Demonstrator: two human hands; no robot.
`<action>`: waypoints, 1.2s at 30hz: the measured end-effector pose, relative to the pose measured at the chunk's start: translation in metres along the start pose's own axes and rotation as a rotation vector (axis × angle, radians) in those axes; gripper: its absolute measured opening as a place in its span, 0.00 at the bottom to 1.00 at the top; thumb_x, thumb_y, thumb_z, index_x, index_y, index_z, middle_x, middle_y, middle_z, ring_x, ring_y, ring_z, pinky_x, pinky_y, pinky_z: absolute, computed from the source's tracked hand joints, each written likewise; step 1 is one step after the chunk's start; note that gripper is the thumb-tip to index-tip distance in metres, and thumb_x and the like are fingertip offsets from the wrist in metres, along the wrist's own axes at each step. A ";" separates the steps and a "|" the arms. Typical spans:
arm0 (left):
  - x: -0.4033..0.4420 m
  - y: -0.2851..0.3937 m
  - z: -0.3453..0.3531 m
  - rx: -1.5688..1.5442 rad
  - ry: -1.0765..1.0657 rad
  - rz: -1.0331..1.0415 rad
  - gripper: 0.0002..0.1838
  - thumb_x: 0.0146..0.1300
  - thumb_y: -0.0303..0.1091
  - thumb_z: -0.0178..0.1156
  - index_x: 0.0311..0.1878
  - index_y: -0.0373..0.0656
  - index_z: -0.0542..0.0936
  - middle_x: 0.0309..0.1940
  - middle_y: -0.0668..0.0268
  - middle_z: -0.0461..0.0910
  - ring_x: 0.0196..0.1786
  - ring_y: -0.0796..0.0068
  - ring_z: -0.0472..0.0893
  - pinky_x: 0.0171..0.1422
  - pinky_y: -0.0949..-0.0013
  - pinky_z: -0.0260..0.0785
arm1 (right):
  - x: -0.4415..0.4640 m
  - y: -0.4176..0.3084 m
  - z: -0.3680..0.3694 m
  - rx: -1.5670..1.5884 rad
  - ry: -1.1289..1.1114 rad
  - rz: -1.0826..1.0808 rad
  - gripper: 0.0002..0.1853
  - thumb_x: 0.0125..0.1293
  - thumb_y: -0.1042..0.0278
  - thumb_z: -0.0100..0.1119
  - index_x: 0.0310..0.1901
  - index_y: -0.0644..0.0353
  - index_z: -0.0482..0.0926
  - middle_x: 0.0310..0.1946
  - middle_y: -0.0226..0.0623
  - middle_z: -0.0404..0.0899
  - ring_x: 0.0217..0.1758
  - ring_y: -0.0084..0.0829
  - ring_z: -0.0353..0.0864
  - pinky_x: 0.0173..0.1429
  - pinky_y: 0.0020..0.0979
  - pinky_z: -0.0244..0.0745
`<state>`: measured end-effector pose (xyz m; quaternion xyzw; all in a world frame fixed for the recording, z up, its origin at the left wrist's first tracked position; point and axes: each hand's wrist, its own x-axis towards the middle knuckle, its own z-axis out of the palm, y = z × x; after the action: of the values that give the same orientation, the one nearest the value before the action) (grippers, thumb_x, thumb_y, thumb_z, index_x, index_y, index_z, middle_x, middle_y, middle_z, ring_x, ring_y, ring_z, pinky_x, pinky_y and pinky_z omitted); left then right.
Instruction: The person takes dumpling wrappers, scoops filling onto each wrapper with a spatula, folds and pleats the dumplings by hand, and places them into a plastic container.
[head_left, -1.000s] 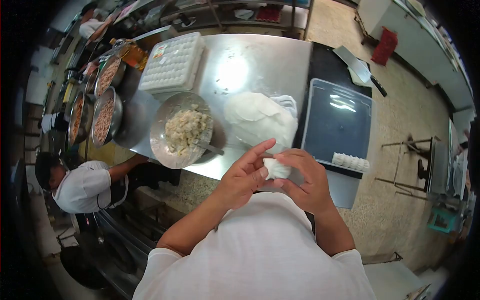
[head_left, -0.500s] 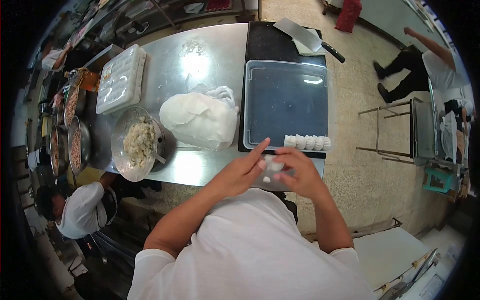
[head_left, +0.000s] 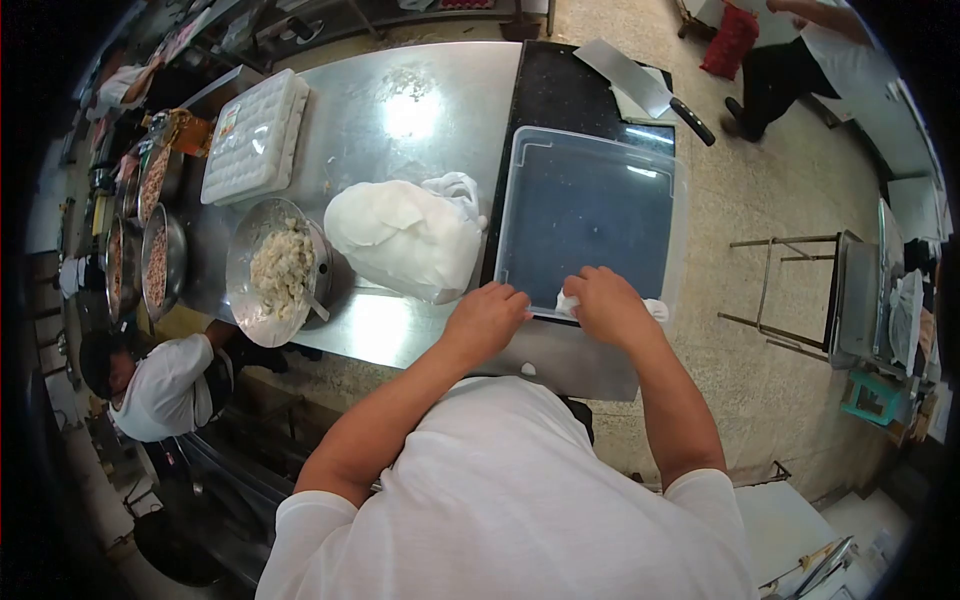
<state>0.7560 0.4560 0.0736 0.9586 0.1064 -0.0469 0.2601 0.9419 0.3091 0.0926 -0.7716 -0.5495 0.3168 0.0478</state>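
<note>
My right hand (head_left: 608, 305) is over the near edge of the clear plastic tray (head_left: 508, 215), its fingers closed around a white pleated dumpling (head_left: 567, 303). Most of the dumpling row is hidden under this hand; the row's right end (head_left: 656, 309) shows past my wrist. My left hand (head_left: 487, 319) has curled fingers at the tray's near left corner; whatever they grip, if anything, is hidden. A small piece of dough (head_left: 528, 369) lies on the steel table in front of me. Left of the tray sits a large white dough mass (head_left: 400, 235) under plastic.
A bowl of pale filling (head_left: 282, 262) with a utensil stands left of the dough. Behind it is an egg carton (head_left: 255, 135). A cleaver (head_left: 640, 85) lies beyond the tray. Bowls of pinkish filling (head_left: 155, 265) stand far left. Co-workers are on both sides.
My hands have parted. The right one has carried a dumpling to the left end of the row in the tray; the left one has moved to the tray corner. A person at the right has walked farther off.
</note>
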 end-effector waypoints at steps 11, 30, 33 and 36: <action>0.005 -0.064 -0.103 0.148 0.508 -0.076 0.14 0.57 0.31 0.71 0.46 0.39 0.85 0.49 0.55 0.83 0.53 0.51 0.80 0.60 0.54 0.74 | -0.029 0.003 0.020 0.199 0.391 -0.115 0.28 0.57 0.63 0.76 0.59 0.57 0.79 0.58 0.46 0.77 0.63 0.49 0.74 0.68 0.47 0.69; 0.026 -0.084 -0.116 0.271 0.334 -0.256 0.13 0.70 0.39 0.56 0.40 0.40 0.84 0.38 0.55 0.86 0.46 0.53 0.85 0.58 0.49 0.72 | -0.028 -0.034 0.043 0.328 0.764 -0.187 0.15 0.54 0.70 0.73 0.44 0.60 0.84 0.49 0.41 0.80 0.56 0.46 0.77 0.61 0.46 0.70; 0.033 -0.094 -0.114 0.345 0.386 -0.268 0.10 0.68 0.36 0.57 0.39 0.41 0.84 0.36 0.55 0.86 0.43 0.55 0.85 0.55 0.49 0.73 | -0.026 -0.035 0.045 0.331 0.740 -0.176 0.15 0.55 0.68 0.73 0.45 0.59 0.85 0.50 0.40 0.80 0.58 0.45 0.76 0.64 0.47 0.68; 0.036 -0.093 -0.117 0.557 0.253 -0.325 0.07 0.65 0.32 0.58 0.39 0.43 0.84 0.35 0.55 0.86 0.43 0.55 0.85 0.55 0.50 0.74 | -0.026 -0.037 0.042 0.270 0.771 -0.186 0.15 0.54 0.69 0.74 0.44 0.59 0.85 0.48 0.40 0.80 0.57 0.46 0.77 0.63 0.47 0.69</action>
<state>0.7740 0.6001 0.1231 0.9615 0.2721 0.0043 -0.0374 0.8836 0.2896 0.0865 -0.7678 -0.5121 0.0683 0.3790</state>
